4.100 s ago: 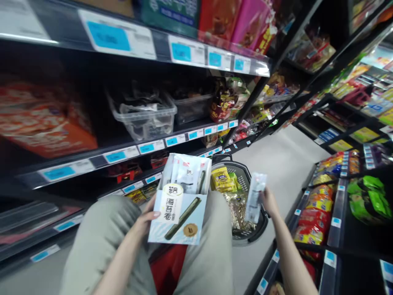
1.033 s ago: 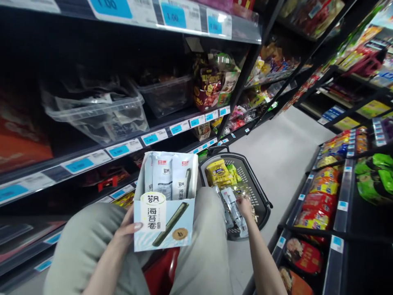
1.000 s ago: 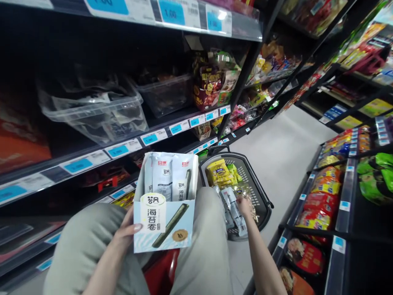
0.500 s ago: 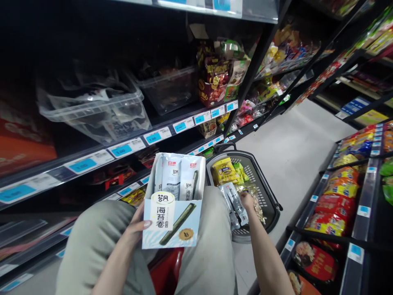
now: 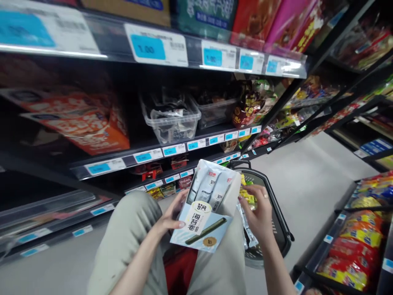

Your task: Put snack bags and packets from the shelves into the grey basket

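While the left grip clamps the snack box, right grip beside it, half-open, digits apart, contact unclear.

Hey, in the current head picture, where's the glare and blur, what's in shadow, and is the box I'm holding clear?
Head view: white glare streaks the upper shelf edge; head view: the orange packages at left look smeared, in a dark shelf recess; head view: the large lettering on the blue-and-white box reads clearly, its small print doesn't.
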A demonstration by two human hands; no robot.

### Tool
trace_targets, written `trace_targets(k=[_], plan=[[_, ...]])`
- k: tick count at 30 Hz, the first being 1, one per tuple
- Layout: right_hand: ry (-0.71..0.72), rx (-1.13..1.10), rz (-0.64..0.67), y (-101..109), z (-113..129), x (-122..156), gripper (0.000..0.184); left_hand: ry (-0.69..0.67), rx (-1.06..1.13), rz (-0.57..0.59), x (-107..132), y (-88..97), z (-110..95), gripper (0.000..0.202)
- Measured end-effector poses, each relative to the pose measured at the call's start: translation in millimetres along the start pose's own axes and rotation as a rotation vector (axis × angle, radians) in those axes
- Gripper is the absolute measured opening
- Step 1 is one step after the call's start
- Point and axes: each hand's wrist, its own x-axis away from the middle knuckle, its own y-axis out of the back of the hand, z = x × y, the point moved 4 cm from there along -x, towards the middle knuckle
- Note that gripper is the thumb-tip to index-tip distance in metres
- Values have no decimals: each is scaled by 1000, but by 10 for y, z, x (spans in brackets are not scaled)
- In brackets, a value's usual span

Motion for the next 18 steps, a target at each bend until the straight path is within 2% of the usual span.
trace_targets(k=[2, 4, 9, 11, 13, 16, 18], plan=[[76, 126, 38, -64, 196, -176, 33, -25, -2, 58, 26, 14, -24, 86], [105, 203, 107, -132, 234, -326, 38, -40, -4, 75, 53, 69, -17, 87], [120, 209, 141, -135, 296, -482, 22, -57, -87, 62, 78, 226, 66, 96], [58, 130, 188, -115, 361, -461, 22, -57, -93, 57, 73, 248, 87, 97], [-51, 14, 299, -133, 416, -406, 24, -54, -74, 65, 69, 242, 94, 97], [-162, -102, 493, -239, 479, -281, 21, -66, -56, 70, 68, 222, 86, 96], [-187, -101, 547, -316, 488, -209, 19, -68, -61, 70, 72, 214, 84, 95]])
